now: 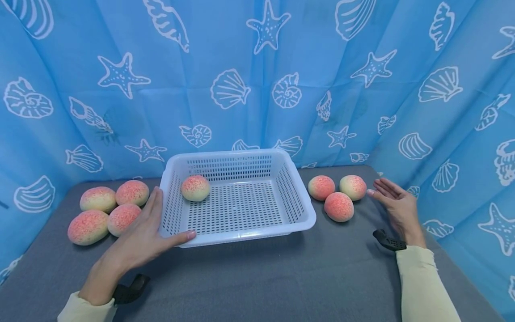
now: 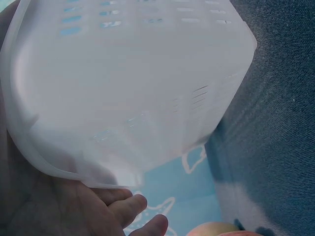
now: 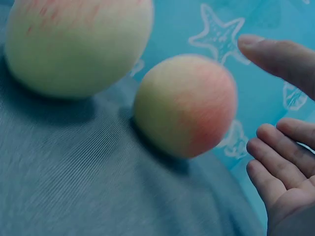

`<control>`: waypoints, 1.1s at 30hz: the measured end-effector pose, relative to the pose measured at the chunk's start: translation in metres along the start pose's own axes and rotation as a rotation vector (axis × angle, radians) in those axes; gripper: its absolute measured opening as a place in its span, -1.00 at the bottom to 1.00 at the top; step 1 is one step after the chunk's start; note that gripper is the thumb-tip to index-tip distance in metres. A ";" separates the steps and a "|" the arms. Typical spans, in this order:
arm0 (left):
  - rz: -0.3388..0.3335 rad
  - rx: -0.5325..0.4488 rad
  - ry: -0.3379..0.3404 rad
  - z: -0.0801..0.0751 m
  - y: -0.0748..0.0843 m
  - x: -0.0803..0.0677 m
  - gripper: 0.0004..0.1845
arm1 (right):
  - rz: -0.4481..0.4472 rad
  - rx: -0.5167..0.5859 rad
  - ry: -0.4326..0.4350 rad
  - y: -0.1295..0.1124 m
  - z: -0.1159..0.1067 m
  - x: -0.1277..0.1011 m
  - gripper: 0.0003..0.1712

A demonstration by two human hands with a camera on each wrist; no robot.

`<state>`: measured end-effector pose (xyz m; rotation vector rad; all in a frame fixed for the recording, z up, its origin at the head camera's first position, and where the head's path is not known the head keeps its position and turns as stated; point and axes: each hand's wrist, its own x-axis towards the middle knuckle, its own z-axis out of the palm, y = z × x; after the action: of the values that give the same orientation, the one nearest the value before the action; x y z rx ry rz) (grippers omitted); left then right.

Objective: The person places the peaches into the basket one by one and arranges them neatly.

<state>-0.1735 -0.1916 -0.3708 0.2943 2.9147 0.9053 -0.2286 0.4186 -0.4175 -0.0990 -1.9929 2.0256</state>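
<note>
A white plastic basket (image 1: 249, 233) with slotted walls stands mid-table, one peach (image 1: 196, 188) inside near its left wall. My left hand (image 1: 141, 239) rests against its front left corner. Its fingers lie along the left side and its thumb lies across the front rim; in the left wrist view, fingertips (image 2: 129, 209) show below the rim. On the right, three peaches (image 1: 339, 207) sit close together. My right hand (image 1: 396, 203), palm turned toward them, is beside the rearmost right peach (image 1: 352, 187). Its fingers (image 3: 278, 164) are extended and hold nothing.
Several more peaches (image 1: 98, 200) are clustered left of the basket, just beyond my left hand. A grey cloth (image 1: 257, 277) covers the table. Behind and at the sides hangs a blue curtain (image 1: 306, 58) printed with shells and starfish.
</note>
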 end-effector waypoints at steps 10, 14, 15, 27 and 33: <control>0.002 -0.002 -0.004 0.000 0.000 0.000 0.44 | 0.078 0.014 -0.024 0.022 -0.002 0.000 0.00; 0.007 -0.008 0.000 0.000 0.000 0.001 0.44 | 0.064 -0.002 -0.027 0.026 -0.001 0.001 0.01; 0.007 -0.007 -0.001 0.000 0.000 0.001 0.44 | 0.061 -0.009 -0.029 0.027 -0.001 0.001 0.01; -0.012 0.000 -0.008 -0.001 0.001 0.001 0.45 | 0.071 -0.128 -0.080 0.027 0.005 0.009 -0.01; -0.007 -0.004 -0.006 -0.001 0.001 0.000 0.45 | 0.076 -0.245 -0.091 0.026 0.010 0.013 -0.01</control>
<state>-0.1739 -0.1910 -0.3694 0.2864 2.9064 0.9072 -0.2480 0.4130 -0.4412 -0.1392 -2.3211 1.8504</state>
